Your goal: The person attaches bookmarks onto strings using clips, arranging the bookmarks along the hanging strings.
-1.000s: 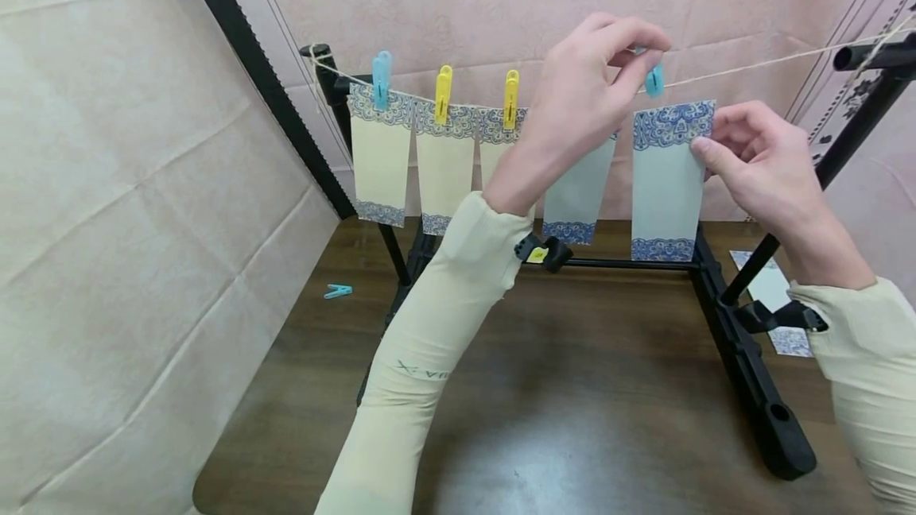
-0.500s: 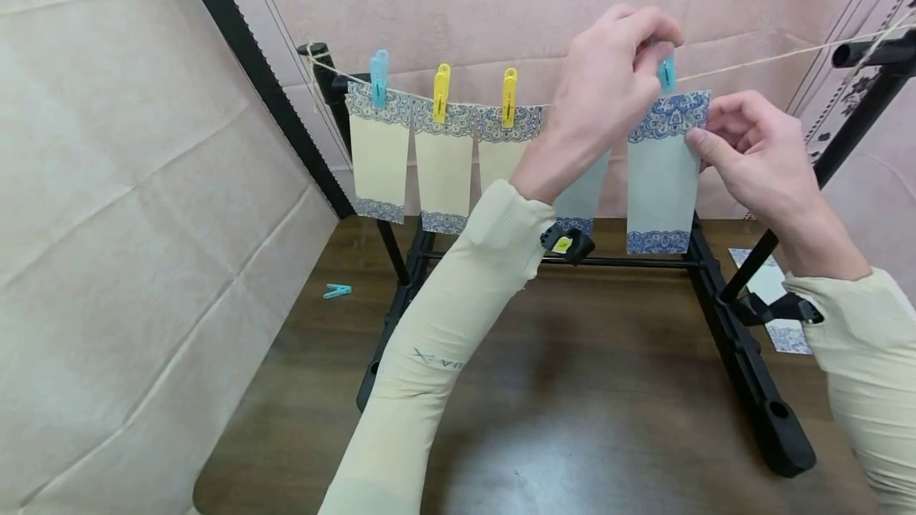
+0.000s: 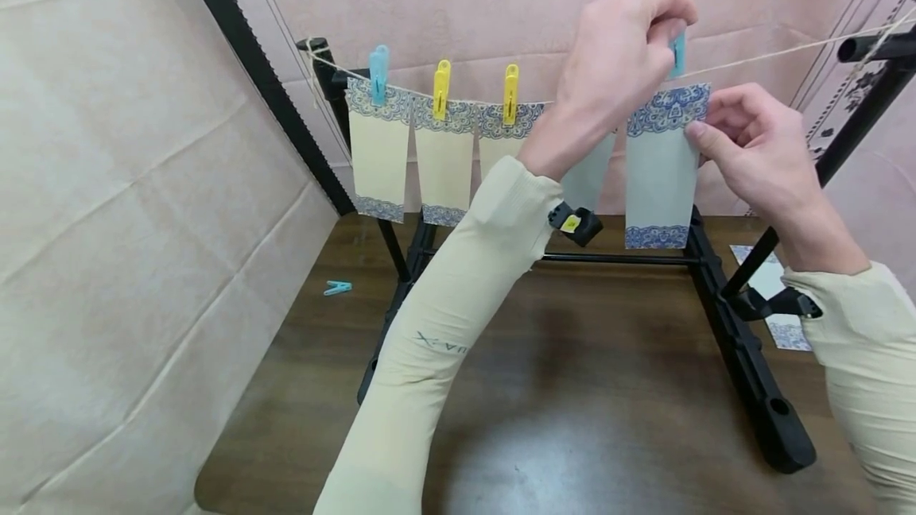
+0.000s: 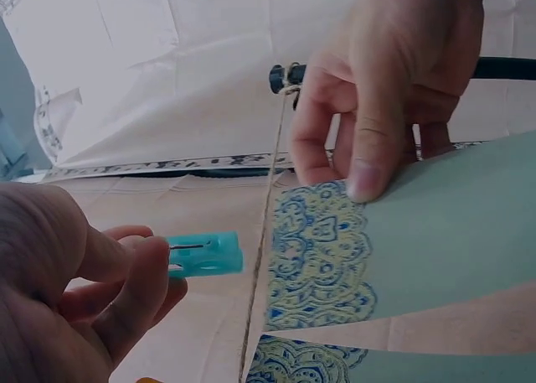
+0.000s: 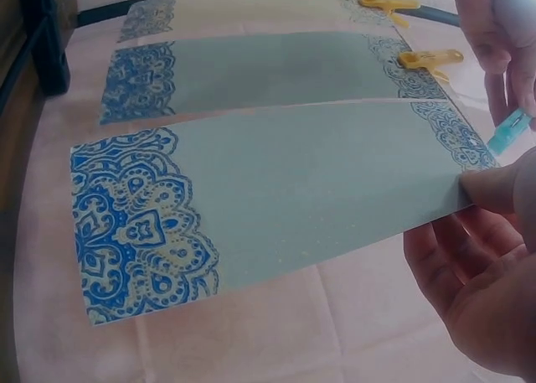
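My left hand (image 3: 619,54) pinches a light-blue clothespin (image 4: 205,254) just above the twine line (image 4: 266,190). The clothespin's tip points at the line, close to the top edge of a pale blue card (image 3: 660,181) with patterned blue bands at both ends. That card is pinched near its upper right corner between the thumb and fingers of my right hand (image 3: 762,153); its top edge lies along the twine. To the left, a blue clothespin (image 3: 378,76) and yellow clothespins (image 3: 441,91) fix several cards to the line. My left forearm partly covers the nearest hanging cards.
A black frame (image 3: 758,372) carries the twine between its posts. On the brown table (image 3: 572,388) lie a loose blue clothespin (image 3: 338,288) at the left and another patterned card (image 3: 767,280) beyond the frame's right leg. Light cloth (image 3: 143,181) hangs around the sides.
My left hand has moved right and slightly up with the clothespin, over the card. The right hand has raised the card a little, bringing its top edge up to the line.
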{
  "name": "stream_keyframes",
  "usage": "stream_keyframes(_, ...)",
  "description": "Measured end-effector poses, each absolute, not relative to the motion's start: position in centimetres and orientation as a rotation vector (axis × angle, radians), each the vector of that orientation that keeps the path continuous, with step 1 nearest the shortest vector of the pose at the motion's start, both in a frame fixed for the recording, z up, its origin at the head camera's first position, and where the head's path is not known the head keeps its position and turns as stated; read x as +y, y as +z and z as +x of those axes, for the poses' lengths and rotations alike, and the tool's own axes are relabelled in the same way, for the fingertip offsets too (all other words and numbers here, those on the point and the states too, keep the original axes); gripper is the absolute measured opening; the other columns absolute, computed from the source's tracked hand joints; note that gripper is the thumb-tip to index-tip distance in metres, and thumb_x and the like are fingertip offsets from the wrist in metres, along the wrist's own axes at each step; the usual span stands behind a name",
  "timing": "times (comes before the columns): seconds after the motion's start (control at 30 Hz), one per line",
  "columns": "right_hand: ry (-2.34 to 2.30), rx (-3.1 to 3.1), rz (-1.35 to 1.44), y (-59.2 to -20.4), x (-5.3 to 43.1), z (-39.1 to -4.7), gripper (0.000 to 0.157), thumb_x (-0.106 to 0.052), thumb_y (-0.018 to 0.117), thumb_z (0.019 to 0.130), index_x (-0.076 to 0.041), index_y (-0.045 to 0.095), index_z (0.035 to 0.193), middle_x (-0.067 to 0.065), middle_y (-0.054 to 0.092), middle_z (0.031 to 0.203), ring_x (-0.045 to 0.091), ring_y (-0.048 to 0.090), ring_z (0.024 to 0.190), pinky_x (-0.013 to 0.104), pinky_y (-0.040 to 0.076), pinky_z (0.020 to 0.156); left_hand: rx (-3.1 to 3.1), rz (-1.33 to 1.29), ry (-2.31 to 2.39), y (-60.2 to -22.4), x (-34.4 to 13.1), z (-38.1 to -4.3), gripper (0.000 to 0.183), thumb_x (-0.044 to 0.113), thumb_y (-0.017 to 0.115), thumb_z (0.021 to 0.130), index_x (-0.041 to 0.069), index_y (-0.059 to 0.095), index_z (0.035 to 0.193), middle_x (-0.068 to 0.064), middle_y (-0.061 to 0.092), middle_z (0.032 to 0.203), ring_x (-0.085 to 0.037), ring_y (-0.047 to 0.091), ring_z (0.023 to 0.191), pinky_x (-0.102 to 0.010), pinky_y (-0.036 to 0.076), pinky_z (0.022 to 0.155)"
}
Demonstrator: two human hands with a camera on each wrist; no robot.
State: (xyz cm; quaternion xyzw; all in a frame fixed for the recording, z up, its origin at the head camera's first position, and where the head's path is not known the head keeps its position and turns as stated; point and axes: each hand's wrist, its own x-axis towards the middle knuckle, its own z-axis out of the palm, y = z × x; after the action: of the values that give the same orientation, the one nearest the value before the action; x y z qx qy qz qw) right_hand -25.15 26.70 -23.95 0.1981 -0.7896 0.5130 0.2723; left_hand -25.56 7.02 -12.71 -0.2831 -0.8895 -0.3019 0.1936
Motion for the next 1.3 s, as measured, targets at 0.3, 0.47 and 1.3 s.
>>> stream_keyframes(0.3, 1.376, -2.119, 0.529, -23.8, 26.7, -25.5, 0.024, 0.000, 0.065, 0.091, -0.013, 0.062, 0.111, -0.011, 0.070, 0.086, 0.003, 0.064, 0.065, 0.011, 0.051, 0.061, -2.568, -0.786, -0.774, -12.7, 7.8, -25.8, 0.031, 0.019, 0.043, 0.104, 0.027, 0.069, 0.119, 0.013, 0.063, 0.123, 0.001, 0.049, 0.095, -0.010, 0.041, 0.078)
stream_keyframes(0.47, 1.390, -2.116, 0.511, -23.9, 26.9, -25.6, 0.024, 0.000, 0.064, 0.091, -0.014, 0.062, 0.111, -0.011, 0.070, 0.086, 0.004, 0.063, 0.065, 0.011, 0.051, 0.062, -2.585, -0.813, -0.765, -12.8, 8.1, -25.9, 0.030, 0.016, 0.044, 0.104, 0.024, 0.069, 0.119, 0.012, 0.066, 0.122, 0.001, 0.054, 0.095, -0.009, 0.042, 0.078)
stream_keyframes(1.3, 1.458, -2.067, 0.530, -24.2, 26.3, -25.9, 0.027, 0.001, 0.064, 0.091, -0.011, 0.061, 0.116, -0.009, 0.071, 0.090, 0.006, 0.064, 0.067, 0.013, 0.052, 0.062, -2.731, -0.808, -0.680, -13.3, 8.0, -25.6, 0.031, 0.025, 0.045, 0.104, 0.027, 0.063, 0.130, 0.013, 0.059, 0.134, 0.000, 0.054, 0.098, -0.013, 0.044, 0.076)
